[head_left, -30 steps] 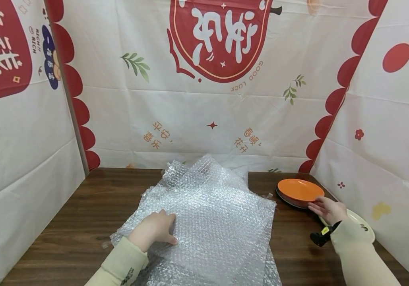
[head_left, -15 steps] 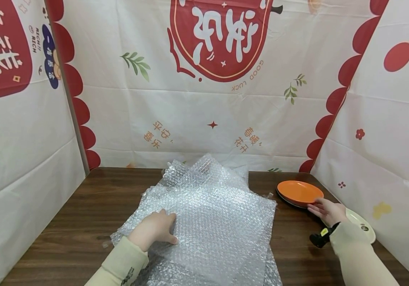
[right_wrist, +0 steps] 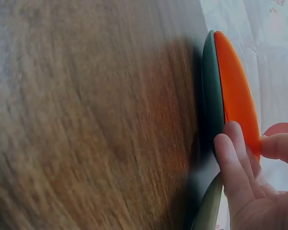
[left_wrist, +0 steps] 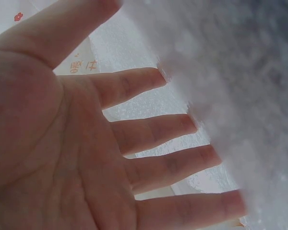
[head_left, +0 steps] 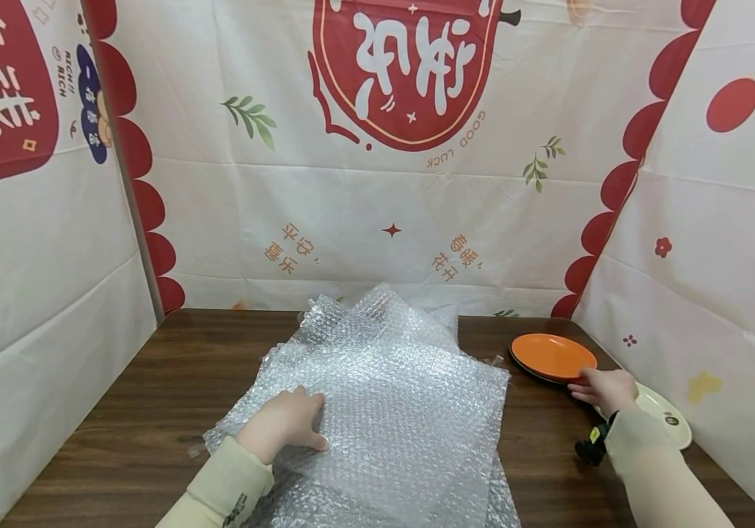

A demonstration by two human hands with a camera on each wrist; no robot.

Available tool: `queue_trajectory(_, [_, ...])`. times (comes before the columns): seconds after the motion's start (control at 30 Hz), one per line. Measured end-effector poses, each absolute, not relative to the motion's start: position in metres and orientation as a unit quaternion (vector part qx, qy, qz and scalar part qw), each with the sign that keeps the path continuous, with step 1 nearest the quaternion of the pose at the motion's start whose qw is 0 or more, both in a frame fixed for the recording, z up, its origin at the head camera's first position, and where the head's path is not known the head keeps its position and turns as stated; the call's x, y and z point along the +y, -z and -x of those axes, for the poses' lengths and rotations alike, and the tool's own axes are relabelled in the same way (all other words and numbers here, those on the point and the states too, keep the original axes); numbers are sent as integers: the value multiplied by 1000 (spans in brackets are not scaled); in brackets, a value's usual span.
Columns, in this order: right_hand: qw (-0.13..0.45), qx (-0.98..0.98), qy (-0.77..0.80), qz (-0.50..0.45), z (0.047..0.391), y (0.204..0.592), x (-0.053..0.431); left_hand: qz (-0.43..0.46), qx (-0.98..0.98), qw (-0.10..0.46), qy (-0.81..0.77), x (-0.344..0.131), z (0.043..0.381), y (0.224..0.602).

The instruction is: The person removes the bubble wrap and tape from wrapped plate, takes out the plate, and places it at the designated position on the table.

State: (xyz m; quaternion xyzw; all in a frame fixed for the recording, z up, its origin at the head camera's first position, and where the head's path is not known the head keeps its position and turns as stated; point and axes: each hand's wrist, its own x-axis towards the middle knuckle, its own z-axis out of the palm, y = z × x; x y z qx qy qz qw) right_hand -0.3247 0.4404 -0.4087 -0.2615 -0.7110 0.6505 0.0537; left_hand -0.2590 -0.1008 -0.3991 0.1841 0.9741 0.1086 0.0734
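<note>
My left hand [head_left: 287,422] rests on a sheet of bubble wrap [head_left: 410,411]. In the left wrist view its fingers [left_wrist: 144,86] are straight and spread, the tips right at the wrap. At the right, my right hand [head_left: 604,390] pinches the near rim of an orange plate [head_left: 552,356]. The thumb is on the upper side and the fingers [right_wrist: 235,167] are along the outer edge. Under the orange plate lies a dark green plate [right_wrist: 211,91], mostly hidden. A cream plate [head_left: 661,411] is partly covered by my right hand and sleeve.
Several bubble wrap layers overlap in the middle of the brown wooden table [head_left: 133,411]. Patterned white cloth walls [head_left: 364,205] stand at the back and both sides. A black wrist camera [head_left: 591,446] hangs by my right wrist.
The orange plate has come down a little, closer onto the dark green plate, with my right hand still at its rim. My left hand has not moved.
</note>
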Motion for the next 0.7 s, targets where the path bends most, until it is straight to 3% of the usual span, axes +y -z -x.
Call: queue_trajectory(0.7, [-3,-783,-588,203,329,414,442,-187,974,72,-106,-100,260,401])
